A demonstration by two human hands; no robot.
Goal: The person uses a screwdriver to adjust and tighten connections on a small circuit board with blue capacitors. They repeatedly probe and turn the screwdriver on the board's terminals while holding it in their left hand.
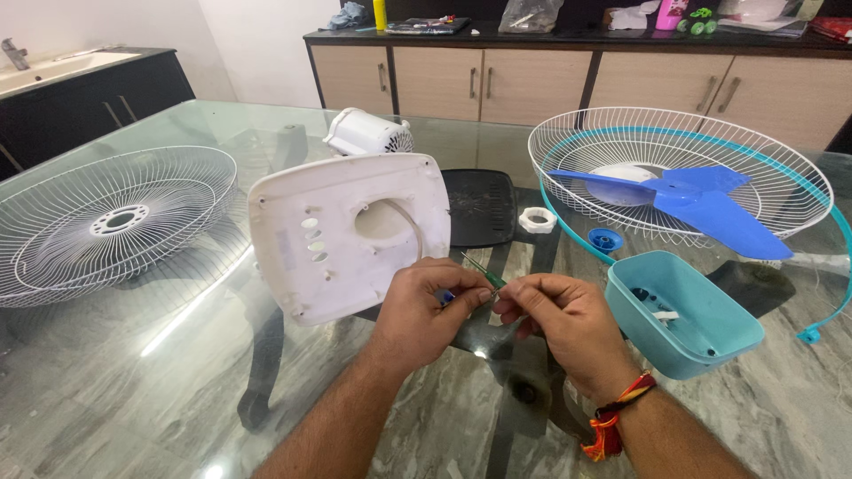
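Note:
My left hand [426, 306] pinches a small blue piece at its fingertips, just right of the white plastic fan base cover [342, 226] that stands tilted on the glass table [133, 381]. My right hand [564, 319] grips a thin green-handled screwdriver [484, 273] whose shaft points up-left towards the cover. Both hands' fingertips nearly touch. A thin white cable curves out of the cover's round hole towards my hands.
A white wire fan guard [111, 217] lies at left. Another guard [754, 155] at right holds a blue fan blade [701, 204]. A teal housing box [688, 315], blue cap [606, 239], white ring nut [537, 219], black grille [479, 206] and white motor [366, 133] lie around.

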